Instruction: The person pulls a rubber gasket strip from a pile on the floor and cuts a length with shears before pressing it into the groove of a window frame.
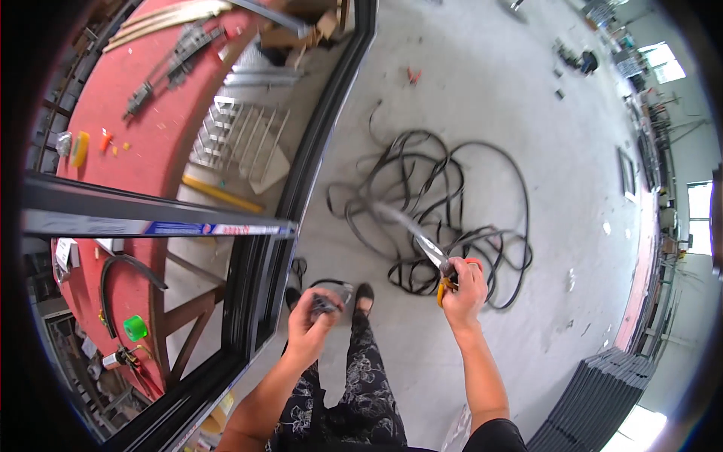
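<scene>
I see the right hand (pixel 465 292) gripping scissors (pixel 437 259) just right of centre, blades pointing toward tangled black strip (pixel 461 188); the left hand (pixel 307 325), lower centre, clutches a blurred dark piece (pixel 325 303). A careless swing could nick the strip; its loops could snag a shoe (pixel 364 292).

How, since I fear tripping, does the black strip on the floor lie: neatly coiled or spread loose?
Spread loose: the black strip sprawls in tangled loops across the floor.

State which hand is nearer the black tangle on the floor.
Right: the right hand overlaps the black tangle in view; the left hand is apart, to its left.
</scene>
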Tool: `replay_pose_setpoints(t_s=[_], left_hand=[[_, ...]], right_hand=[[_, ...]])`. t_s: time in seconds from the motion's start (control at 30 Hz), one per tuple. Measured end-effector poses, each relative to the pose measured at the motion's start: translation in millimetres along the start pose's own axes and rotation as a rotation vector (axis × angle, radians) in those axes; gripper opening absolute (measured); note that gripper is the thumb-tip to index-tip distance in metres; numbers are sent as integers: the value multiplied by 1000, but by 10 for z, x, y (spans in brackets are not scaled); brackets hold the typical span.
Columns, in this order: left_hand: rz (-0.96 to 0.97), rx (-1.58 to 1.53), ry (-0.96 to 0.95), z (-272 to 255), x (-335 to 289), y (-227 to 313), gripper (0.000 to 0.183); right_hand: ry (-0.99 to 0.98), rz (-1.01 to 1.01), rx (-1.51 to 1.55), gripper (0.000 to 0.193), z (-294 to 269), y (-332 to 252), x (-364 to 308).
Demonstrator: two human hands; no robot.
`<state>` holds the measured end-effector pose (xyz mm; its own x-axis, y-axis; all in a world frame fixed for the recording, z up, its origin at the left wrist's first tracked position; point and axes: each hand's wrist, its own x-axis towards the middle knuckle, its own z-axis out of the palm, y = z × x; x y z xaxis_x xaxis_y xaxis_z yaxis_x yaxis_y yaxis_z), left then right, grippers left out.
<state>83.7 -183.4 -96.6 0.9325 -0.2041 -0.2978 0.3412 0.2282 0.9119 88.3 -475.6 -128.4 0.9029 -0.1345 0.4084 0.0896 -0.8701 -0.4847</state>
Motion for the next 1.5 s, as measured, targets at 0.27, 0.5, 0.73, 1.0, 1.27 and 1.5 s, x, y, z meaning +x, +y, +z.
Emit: replay_pose_setpoints(t_s=[0.27,0.5,0.73,1.0,1.27,1.5], left_hand=[[461,171,-281,730,112,1694,37],[761,370,-168,727,-84,2407,37],[870,306,-2,624,-180,2564,34],[892,308,-14,627,-252,2889,45],[798,277,-165,654,-186,2919,41],[843,284,-245,727,-242,2964,41]], right_hand=[[-123,-367,489,50,-1616,-1725,1354],[-73,-310,614,42,-1906,-2601,1690],[62,-403,586,43,-2005,-3100,1823],[208,-479,533,41,-2047,-3252,1859],[264,-444,526,41,-2115,-3204,1825],[303,-425,531,40,-2213,-3226,1773]])
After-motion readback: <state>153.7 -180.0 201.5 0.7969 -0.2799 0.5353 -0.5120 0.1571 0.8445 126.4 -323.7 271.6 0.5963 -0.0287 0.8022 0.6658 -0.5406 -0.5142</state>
